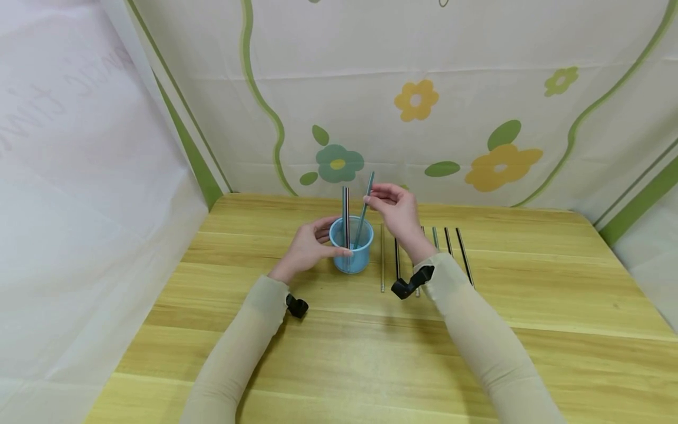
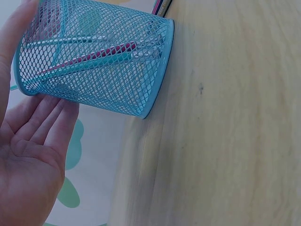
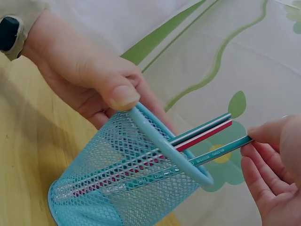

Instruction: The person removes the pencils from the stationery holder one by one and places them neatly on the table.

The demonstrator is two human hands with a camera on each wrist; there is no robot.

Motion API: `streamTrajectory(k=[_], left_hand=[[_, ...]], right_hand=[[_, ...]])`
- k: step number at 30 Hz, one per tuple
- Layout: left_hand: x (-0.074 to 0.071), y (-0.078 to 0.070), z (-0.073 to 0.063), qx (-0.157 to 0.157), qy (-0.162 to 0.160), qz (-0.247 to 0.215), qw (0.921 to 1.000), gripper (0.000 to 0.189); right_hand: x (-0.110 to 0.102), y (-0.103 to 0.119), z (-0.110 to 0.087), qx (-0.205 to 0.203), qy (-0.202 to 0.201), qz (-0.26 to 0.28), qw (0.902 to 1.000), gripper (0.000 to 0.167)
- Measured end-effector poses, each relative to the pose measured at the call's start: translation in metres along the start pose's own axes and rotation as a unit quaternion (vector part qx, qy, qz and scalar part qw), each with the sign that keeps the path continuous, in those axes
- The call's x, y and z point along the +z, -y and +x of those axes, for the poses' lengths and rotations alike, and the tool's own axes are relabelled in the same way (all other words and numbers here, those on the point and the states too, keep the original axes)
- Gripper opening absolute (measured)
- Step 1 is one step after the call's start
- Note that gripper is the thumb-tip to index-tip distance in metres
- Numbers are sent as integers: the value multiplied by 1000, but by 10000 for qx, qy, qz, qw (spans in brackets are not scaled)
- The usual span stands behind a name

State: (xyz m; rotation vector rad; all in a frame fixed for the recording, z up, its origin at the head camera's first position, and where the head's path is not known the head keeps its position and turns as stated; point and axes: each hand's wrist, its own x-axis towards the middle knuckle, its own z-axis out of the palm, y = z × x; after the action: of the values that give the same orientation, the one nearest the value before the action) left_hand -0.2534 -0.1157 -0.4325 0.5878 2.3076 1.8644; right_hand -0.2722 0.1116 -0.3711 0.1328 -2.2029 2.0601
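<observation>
A light-blue mesh pencil cup (image 1: pixel 352 263) stands on the table. My left hand (image 1: pixel 309 242) holds it from the left, thumb at the near side of the rim and fingers round the far side. Between thumb and fingertips, my right hand (image 1: pixel 398 215) pinches a green pencil (image 3: pixel 218 153) near its upper end. That pencil slants down into the cup, and its lower part shows through the mesh. Beside it, a red-and-white striped pencil (image 3: pixel 207 140) and another green striped pencil (image 3: pixel 201 127) lean together inside the cup, their ends above the rim.
Right of the cup, several pencils lie roughly side by side on the wooden table (image 1: pixel 339 365), among them a gold-brown pencil (image 1: pixel 382 259) and a dark pencil (image 1: pixel 464 254). My right forearm covers part of that row. A flower-patterned curtain (image 1: pixel 371 47) hangs behind the table.
</observation>
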Motion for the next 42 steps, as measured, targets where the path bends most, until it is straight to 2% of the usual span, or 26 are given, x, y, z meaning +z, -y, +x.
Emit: streamTrajectory(k=[15, 23, 36, 42], left_hand=[[0, -1, 0, -13, 13, 48, 10000, 78], [-2, -1, -2, -66, 17, 39, 10000, 79], [-3, 1, 0, -16, 31, -28, 10000, 79], [-3, 1, 0, -18, 49, -43, 10000, 79]], right_hand=[[-15, 5, -1, -250, -647, 898, 9935, 31], [-26, 14, 0, -481, -1010, 1673, 9795, 27], [-54, 29, -1, -1085, -1527, 2461, 9510, 24], [-68, 29, -5, -1137, -1584, 2556, 9469, 28]])
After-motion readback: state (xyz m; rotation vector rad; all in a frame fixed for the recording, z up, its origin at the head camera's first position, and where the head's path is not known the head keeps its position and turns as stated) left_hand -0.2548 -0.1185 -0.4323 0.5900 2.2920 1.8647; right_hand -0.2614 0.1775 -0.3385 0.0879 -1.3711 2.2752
